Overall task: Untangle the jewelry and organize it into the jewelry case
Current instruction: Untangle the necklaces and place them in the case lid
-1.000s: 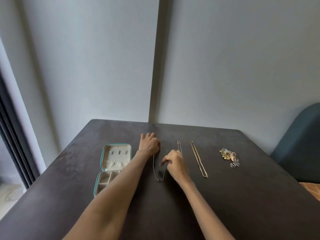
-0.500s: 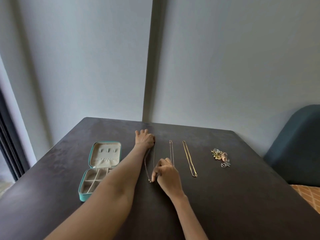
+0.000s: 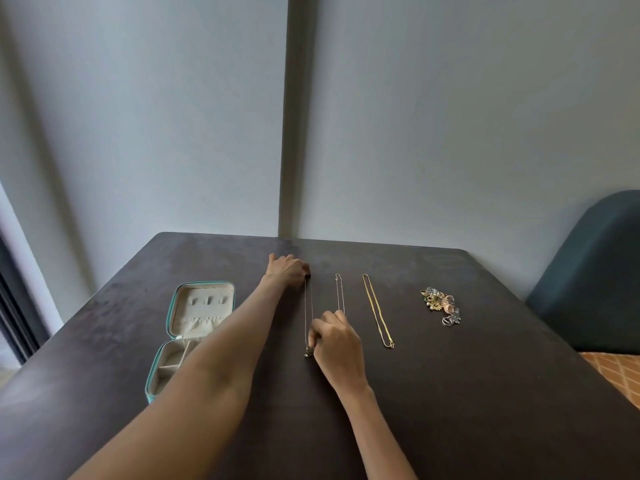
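Your left hand (image 3: 286,271) is curled knuckles-up at the far end of a thin pendant necklace (image 3: 308,317), fingers pinching its top against the dark matte table (image 3: 450,393). Your right hand (image 3: 337,341), fingers bent, pinches the lower end beside the small pendant, so the fine chain lies straight down centre frame. Just right lies a second slim silver chain (image 3: 339,293), its lower end hidden behind your right hand, then a flat gold chain (image 3: 377,311). Further right, a tangled cluster of earrings and rings (image 3: 440,304) glints. The teal jewelry case (image 3: 173,322) sits open at left, cream lining showing. Since half a second ago, both grips are unchanged.
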Demonstrator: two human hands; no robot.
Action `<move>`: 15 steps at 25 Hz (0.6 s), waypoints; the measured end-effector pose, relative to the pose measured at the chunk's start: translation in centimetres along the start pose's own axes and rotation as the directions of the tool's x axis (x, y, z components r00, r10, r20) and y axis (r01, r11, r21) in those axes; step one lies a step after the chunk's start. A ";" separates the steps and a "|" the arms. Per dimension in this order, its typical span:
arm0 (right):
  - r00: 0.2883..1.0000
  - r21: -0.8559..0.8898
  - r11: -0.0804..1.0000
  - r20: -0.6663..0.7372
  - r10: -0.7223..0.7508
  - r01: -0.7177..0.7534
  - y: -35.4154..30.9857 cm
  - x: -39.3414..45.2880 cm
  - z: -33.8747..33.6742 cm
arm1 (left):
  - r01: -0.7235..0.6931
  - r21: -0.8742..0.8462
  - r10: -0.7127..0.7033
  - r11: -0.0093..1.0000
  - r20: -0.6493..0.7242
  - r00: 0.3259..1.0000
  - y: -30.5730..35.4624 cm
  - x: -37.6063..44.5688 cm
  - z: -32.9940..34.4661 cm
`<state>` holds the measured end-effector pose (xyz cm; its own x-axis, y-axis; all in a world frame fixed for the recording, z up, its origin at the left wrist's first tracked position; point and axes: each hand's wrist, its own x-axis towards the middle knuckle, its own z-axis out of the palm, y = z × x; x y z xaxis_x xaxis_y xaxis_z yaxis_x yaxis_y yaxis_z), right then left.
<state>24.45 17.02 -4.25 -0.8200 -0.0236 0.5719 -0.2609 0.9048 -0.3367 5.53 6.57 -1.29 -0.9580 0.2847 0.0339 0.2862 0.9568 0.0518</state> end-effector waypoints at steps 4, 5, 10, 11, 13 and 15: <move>0.999 -0.035 0.999 0.025 -0.040 0.041 -0.3 -0.1 -0.3 | -0.047 0.054 0.046 0.997 0.009 0.999 -0.1 0.1 -0.5; 0.999 -0.037 0.999 0.030 -0.037 0.038 -0.4 0.0 -0.4 | -0.044 0.063 0.043 0.997 0.016 0.999 0.0 0.2 -0.5; 0.999 -0.020 0.999 0.024 -0.043 0.043 -0.4 0.0 -0.6 | -0.003 0.074 0.003 0.997 -0.006 1.000 0.2 0.8 -0.1; 0.999 -0.021 0.999 0.019 -0.043 0.043 -0.4 -0.1 -0.5 | 0.001 0.075 0.000 0.997 -0.008 1.000 0.2 0.8 0.0; 0.999 -0.021 0.999 0.007 -0.047 0.047 -0.3 -0.3 -0.2 | 0.004 0.072 -0.003 0.997 -0.011 1.000 0.2 0.7 0.1; 0.999 -0.025 0.998 -0.007 -0.051 0.051 -0.2 -0.2 -0.2 | 0.005 0.074 -0.004 0.997 -0.024 1.000 0.2 0.7 0.1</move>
<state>24.73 16.90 -4.15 -0.8019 -0.0665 0.5937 -0.2892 0.9128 -0.2883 4.94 6.98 -1.39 -0.9583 0.2797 0.0581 0.2788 0.9601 -0.0223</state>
